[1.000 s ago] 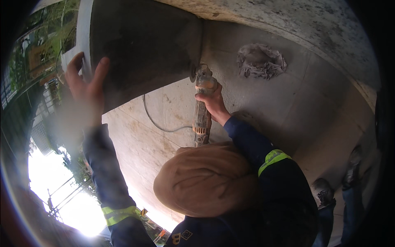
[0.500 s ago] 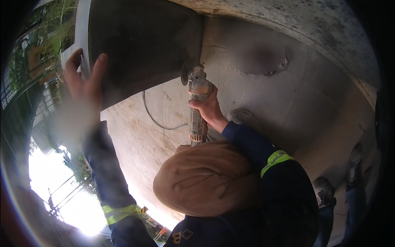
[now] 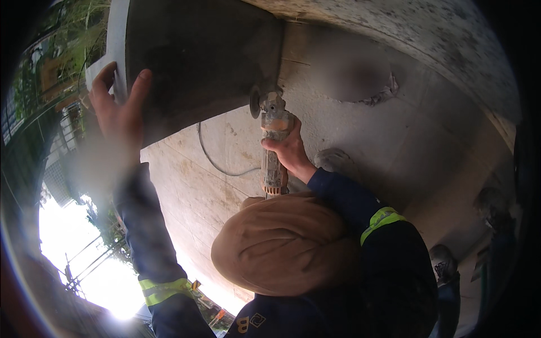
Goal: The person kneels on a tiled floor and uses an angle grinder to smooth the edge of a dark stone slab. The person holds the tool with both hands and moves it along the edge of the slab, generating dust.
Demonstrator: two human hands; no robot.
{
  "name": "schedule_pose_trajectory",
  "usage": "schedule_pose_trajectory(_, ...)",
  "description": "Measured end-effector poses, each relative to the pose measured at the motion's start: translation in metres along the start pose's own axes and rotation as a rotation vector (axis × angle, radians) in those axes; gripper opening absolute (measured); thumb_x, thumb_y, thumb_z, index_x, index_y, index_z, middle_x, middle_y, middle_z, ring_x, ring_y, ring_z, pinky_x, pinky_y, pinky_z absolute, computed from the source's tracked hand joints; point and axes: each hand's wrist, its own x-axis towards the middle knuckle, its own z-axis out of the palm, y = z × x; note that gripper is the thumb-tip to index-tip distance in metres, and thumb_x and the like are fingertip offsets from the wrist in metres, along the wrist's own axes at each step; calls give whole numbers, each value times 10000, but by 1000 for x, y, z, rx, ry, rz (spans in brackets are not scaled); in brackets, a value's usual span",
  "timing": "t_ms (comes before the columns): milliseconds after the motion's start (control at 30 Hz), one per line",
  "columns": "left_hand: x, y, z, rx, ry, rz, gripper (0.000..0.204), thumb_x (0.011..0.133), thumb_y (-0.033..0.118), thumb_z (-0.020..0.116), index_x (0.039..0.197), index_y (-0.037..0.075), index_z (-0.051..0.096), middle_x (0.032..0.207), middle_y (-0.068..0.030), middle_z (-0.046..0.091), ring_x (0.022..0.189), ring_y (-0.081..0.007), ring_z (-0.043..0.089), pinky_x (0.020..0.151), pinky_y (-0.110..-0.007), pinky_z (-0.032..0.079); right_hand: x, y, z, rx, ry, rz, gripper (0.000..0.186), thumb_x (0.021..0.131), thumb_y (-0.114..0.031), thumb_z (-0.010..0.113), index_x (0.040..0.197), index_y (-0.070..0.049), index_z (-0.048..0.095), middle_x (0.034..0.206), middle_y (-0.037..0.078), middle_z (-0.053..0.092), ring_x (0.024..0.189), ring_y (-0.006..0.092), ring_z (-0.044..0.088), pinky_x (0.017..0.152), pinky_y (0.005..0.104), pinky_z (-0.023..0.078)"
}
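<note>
My right hand (image 3: 292, 151) is wrapped round the body of a dusty orange-and-grey angle grinder (image 3: 274, 169). The grinder's disc (image 3: 255, 101) is by the lower right part of a dark slab-like panel (image 3: 197, 67); whether they touch, I cannot tell. At the panel's left side, my left hand (image 3: 119, 110) grips the pale edge (image 3: 118, 39), its thumb over the dark face and its fingers on the other side. A rounded brown cloth form (image 3: 284, 248) between my arms covers the grinder's rear end.
A grey cord (image 3: 211, 160) curves over the dusty pale floor (image 3: 191, 174). A shoe (image 3: 335, 160) shows right of the grinder. Another person's shoes (image 3: 444, 263) and legs are at the lower right. A speckled concrete edge (image 3: 428, 50) runs along the upper right.
The panel and grinder have shifted slightly right in the picture, with both hands keeping their hold. At the far right, one of the other person's feet has moved.
</note>
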Motion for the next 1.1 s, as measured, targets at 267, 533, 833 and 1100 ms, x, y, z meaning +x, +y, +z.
schedule_pose_trajectory(267, 3, 0, 4, 0, -9, 9, 725, 824, 420, 751, 1325, -37, 494, 1294, -192, 522, 1232, -291, 503, 1065, -409, 354, 14, -15, -5, 35, 34, 35, 892, 720, -157, 758, 1371, 7, 171, 1235, 189, 505, 1118, 278, 550, 964, 379, 465)
schedule_pose_trajectory(533, 2, -2, -3, -3, -14, -1, 733, 818, 435, 752, 1320, -36, 499, 1291, -188, 519, 1235, -297, 499, 1062, -410, 350, 31, -15, -9, 50, 70, 56, 903, 714, -153, 760, 1380, -2, 169, 1206, 183, 505, 1089, 274, 550, 936, 391, 479)
schedule_pose_trajectory(833, 1, -2, -5, 19, -5, 2, 729, 821, 436, 745, 1324, -32, 500, 1289, -192, 516, 1243, -302, 493, 1064, -417, 352, -9, -19, 1, -45, -70, -55, 962, 721, -187, 771, 1417, 2, 135, 1276, 215, 480, 1184, 311, 515, 1013, 386, 431)
schedule_pose_trajectory(1100, 2, 0, -4, 4, 9, 14, 759, 800, 470, 753, 1312, -35, 510, 1293, -197, 506, 1229, -302, 496, 1060, -417, 352, 32, -7, -10, 8, 82, 52, 913, 723, -163, 762, 1391, 1, 162, 1232, 205, 508, 1114, 299, 556, 963, 404, 466)
